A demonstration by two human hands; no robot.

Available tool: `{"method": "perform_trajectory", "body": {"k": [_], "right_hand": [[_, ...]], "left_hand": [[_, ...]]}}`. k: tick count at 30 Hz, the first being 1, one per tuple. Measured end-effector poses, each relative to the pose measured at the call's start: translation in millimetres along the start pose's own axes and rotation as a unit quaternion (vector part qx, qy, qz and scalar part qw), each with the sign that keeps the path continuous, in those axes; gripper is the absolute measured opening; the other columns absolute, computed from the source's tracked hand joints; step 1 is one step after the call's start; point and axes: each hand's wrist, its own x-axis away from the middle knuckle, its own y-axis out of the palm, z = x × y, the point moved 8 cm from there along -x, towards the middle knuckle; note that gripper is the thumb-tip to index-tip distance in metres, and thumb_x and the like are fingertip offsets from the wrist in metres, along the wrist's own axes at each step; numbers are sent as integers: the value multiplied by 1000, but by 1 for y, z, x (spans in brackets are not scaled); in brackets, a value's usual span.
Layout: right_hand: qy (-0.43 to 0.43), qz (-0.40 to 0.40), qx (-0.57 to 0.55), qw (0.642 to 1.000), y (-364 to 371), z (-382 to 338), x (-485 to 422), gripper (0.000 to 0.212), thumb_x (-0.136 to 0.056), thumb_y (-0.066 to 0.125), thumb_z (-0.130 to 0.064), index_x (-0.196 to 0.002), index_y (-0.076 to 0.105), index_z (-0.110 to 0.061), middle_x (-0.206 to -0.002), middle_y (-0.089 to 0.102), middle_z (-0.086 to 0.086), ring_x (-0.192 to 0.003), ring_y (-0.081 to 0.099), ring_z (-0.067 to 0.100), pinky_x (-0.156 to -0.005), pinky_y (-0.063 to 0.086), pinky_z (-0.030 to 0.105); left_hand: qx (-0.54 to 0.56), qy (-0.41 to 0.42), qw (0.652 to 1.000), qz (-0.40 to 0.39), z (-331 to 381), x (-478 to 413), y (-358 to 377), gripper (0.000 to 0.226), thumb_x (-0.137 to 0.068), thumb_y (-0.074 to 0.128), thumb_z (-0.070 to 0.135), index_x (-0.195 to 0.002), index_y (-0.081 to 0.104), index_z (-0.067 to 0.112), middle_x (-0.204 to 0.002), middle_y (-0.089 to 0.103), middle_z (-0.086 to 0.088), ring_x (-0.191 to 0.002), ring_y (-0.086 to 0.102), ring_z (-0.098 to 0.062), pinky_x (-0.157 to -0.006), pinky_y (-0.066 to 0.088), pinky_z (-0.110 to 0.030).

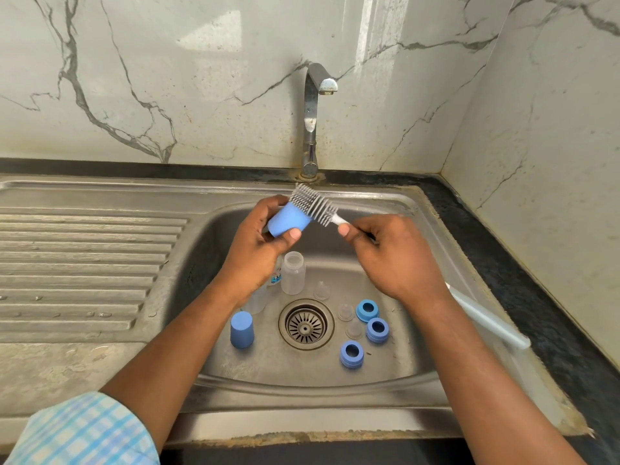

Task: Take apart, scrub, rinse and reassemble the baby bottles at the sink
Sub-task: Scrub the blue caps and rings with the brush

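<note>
My left hand [260, 243] grips a blue bottle cap [289, 220] above the sink basin. My right hand [399, 253] holds the white handle of a bottle brush; its grey silicone head [312, 204] lies against the cap's top end. Down in the basin stand a clear bottle [293, 273] and a second blue cap [241, 329]; other clear bottles are partly hidden under my left wrist. Three blue collar rings [367, 310] [377, 329] [351, 354] and three clear nipples [321, 290] [345, 312] [354, 328] lie right of the drain [305, 325].
The steel sink [214, 229] has a ribbed drainboard [84, 270] to the left. A chrome tap [313, 122] stands behind the basin with no water running. The brush's long handle end [489, 320] reaches over the right rim, above a black counter [536, 297].
</note>
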Motion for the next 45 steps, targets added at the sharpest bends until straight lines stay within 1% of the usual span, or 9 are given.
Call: {"method": "perform_trajectory", "body": {"k": [11, 15, 21, 26, 28, 31, 35, 41, 45], "right_hand": [[-7, 8, 12, 1000, 5, -2, -1, 47, -98, 54, -45, -58, 48, -20, -46, 42, -4, -45, 39, 14, -48, 25, 28], [24, 37, 3, 999, 1, 4, -5, 50, -98, 53, -45, -57, 46, -18, -45, 39, -4, -44, 38, 15, -49, 23, 28], [-1, 2, -10, 1000, 6, 0, -3, 49, -98, 55, -43, -59, 50, -15, -45, 40, -3, -44, 37, 16, -47, 26, 28], [38, 41, 5, 998, -4, 14, -7, 47, -98, 53, -46, -61, 53, -17, -46, 43, -4, -46, 41, 16, -51, 27, 28], [28, 33, 1, 999, -4, 15, -6, 45, -98, 54, -45, -63, 57, -16, -46, 44, -4, -45, 41, 16, -50, 27, 28], [3, 13, -11, 1000, 5, 1, -2, 45, -98, 54, -44, -65, 59, -14, -46, 43, -3, -45, 40, 16, -49, 26, 28], [31, 42, -13, 999, 4, 4, -8, 46, -98, 52, -47, -59, 50, -24, -47, 42, -5, -47, 41, 17, -51, 28, 28], [18, 33, -35, 999, 4, 2, -2, 43, -98, 53, -46, -68, 62, -16, -47, 43, -4, -47, 41, 17, -50, 28, 28], [54, 55, 23, 997, 5, 16, -9, 42, -98, 50, -49, -65, 53, -23, -56, 50, -3, -58, 51, 26, -55, 34, 31]], "left_hand": [[7, -12, 1000, 19, -3, -1, -6, 48, -89, 67, 0, -112, 56, 40, -117, 64, 8, -104, 61, -5, -84, 50, -24], [19, -1, 1000, -21, 3, 3, 7, 48, -89, 66, -4, -114, 58, 36, -117, 64, 9, -103, 61, -3, -82, 52, -21], [129, -68, 989, 22, -14, -1, -2, 38, -93, 61, 2, -118, 59, 31, -124, 64, -10, -114, 64, -30, -89, 55, -31], [182, -88, 979, -38, -9, 7, 22, 39, -94, 54, -5, -121, 56, 23, -117, 68, -2, -107, 67, -24, -93, 55, -30], [198, -103, 975, -13, -11, 5, 19, 36, -95, 53, -2, -124, 55, 19, -120, 65, -5, -105, 68, -25, -93, 55, -31], [287, -140, 947, 41, -16, 2, 8, 39, -94, 54, 4, -132, 50, 11, -127, 59, -12, -102, 69, -26, -93, 56, -32], [372, -158, 915, -6, -12, 7, 23, 51, -82, 59, 13, -131, 49, 11, -120, 61, -14, -103, 70, -29, -94, 55, -35], [397, -170, 902, -5, -11, 8, 24, 57, -83, 57, 16, -138, 46, 6, -122, 63, -12, -105, 70, -29, -94, 56, -35], [366, -162, 915, -56, -4, 12, 38, 39, -82, 57, 13, -121, 57, 13, -110, 70, -8, -104, 69, -31, -94, 56, -37]]}}
